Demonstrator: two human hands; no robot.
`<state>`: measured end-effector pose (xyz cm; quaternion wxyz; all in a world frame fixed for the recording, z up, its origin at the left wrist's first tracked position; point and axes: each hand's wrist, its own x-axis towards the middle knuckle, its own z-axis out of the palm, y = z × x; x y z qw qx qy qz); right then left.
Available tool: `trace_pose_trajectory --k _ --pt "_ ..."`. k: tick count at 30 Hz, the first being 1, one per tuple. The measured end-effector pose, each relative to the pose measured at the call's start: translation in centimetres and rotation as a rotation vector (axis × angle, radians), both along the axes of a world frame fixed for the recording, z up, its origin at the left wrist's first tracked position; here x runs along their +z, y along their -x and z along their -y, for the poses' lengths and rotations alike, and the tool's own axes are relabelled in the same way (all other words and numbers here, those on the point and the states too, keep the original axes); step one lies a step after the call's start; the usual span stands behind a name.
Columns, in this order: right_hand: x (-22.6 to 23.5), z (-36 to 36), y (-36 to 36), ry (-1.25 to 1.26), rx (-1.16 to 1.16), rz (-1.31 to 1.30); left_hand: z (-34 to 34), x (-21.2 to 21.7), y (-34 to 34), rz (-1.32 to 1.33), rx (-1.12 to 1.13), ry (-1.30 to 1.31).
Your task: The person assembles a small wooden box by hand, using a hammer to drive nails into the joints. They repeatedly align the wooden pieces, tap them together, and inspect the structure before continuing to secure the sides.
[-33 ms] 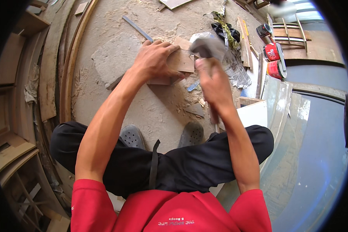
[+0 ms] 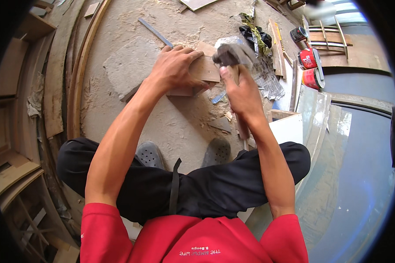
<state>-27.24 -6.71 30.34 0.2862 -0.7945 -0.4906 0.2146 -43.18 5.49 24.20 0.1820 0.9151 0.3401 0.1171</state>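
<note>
My left hand (image 2: 176,66) grips a small wooden box-like piece (image 2: 205,70), fingers over its far side and thumb along its near edge. The wooden piece rests low over the dusty floor, beside a flat stone slab (image 2: 129,65). In my right hand (image 2: 245,94) is a hammer (image 2: 233,53), held round its wooden handle, which sticks out below the fist. The hammer's dark head is blurred, just right of the wooden piece; whether they touch I cannot tell. A metal ruler-like strip (image 2: 155,31) lies beyond my left hand.
Long boards (image 2: 62,70) lie along the left. Crumpled black and gold plastic (image 2: 258,37), red cans (image 2: 309,58) and a white open box (image 2: 287,127) are on the right. My grey clogs (image 2: 217,152) rest on the floor (image 2: 180,131) between my knees.
The hammer head has shifted slightly and looks less smeared. My left hand and the wooden piece stay practically in place.
</note>
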Motion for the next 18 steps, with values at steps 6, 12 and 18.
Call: trace_pose_trajectory --k 6,12,18 --pt "2.8 0.2 0.2 -0.121 -0.064 -0.144 0.0 0.7 0.1 -0.029 -0.003 0.116" --pt "0.1 -0.3 0.0 0.148 -0.008 -0.095 -0.1 0.3 0.2 -0.002 -0.008 0.088" --pt "2.8 0.7 0.8 -0.171 -0.040 -0.230 -0.2 0.0 0.3 -0.011 -0.006 0.041"
